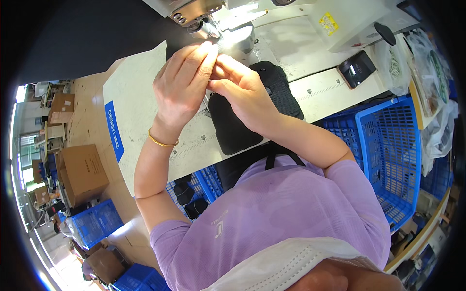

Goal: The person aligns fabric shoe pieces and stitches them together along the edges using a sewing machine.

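Note:
In front of the sewing machine head (196,12), my left hand (182,85) and my right hand (245,94) meet with their fingertips together. The left hand's fingers are pressed together, and the right hand's fingers and thumb curl in a pinch against them. Whatever lies between the fingertips is hidden or too small to name. Just below my right hand, a black padded fabric piece (233,128) lies at the table's front edge. A second black fabric piece (279,85) lies beyond my right wrist, partly covered by the forearm. The machine's lamp shines just past my fingertips.
A phone (357,69) lies on the white sewing table (141,106) at the right. Past it stands a blue plastic basket (388,160), with clear bags (395,68) above it. Another basket with black pieces sits under the table. Cardboard boxes (82,174) stand on the floor at left.

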`<state>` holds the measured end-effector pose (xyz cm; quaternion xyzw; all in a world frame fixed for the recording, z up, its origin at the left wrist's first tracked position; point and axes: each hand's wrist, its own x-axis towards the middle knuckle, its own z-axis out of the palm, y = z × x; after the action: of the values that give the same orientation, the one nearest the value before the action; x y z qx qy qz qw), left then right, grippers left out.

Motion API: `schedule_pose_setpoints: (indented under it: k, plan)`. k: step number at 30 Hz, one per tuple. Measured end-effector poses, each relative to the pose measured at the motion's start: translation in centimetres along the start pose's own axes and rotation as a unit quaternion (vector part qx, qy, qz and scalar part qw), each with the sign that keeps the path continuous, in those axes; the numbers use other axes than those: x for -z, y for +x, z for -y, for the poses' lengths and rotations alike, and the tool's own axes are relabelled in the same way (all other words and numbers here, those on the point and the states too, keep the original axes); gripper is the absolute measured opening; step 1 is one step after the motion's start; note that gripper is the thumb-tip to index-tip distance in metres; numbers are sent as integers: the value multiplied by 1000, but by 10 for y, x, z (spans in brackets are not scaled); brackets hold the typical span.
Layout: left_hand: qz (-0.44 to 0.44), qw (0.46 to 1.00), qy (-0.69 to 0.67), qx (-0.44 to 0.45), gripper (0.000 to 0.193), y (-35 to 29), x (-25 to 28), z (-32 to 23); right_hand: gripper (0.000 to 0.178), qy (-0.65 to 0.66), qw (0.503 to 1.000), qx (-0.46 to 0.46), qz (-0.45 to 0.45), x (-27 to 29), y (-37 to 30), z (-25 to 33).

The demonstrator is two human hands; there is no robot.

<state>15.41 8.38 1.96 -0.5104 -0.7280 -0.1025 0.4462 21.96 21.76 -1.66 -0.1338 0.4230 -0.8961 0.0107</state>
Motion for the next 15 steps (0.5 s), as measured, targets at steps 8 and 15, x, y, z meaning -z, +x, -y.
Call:
schedule_pose_setpoints:
  k: [8,15]
  plan:
    - [5,1000,22,14,31,3,-8,-3,51,33,999,15,-10,0,5,1]
    - [1,998,35,58,24,6,-13,-9,49,14,1000,5,0,6,5,3]
